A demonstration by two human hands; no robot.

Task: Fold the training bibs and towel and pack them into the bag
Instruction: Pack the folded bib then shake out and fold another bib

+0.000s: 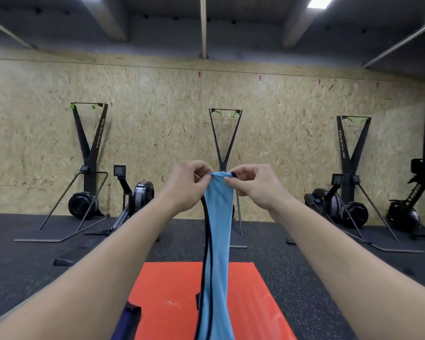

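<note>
Left ski machine [90,153]: stood against the chipboard wall [157,99] at 10 o'clock, its black flywheel low on the floor.
Rowing machine [133,195]: set just right of it, monitor raised, partly hidden by the left forearm.
Dark blue item [128,320]: seen at 7 o'clock at the lower edge, beside the left forearm; what it is cannot be told.
Left hand [184,185]: raised at centre, the fingers [203,179] curled and pinched on the left top corner of the bib.
Light blue bib [217,229]: held up by its top edge between both hands, hung straight down to 6 o'clock, edged in black along its left side; the lower end is cut off by the frame.
Orange mat [172,298]: laid on the dark speckled floor [35,253] at 6 o'clock, its middle blocked by the hanging bib.
Middle ski machine [225,136]: placed at 12 o'clock behind the hands; its base is covered by the bib and knuckles.
Right hand [254,186]: raised level with the left, fingers [231,180] closed in a pinch on the right top corner of the bib.
Right ski machine [352,155]: stood at 2 o'clock against the wall.
Further black machine [412,200]: placed at 3 o'clock, near the frame's edge.
</note>
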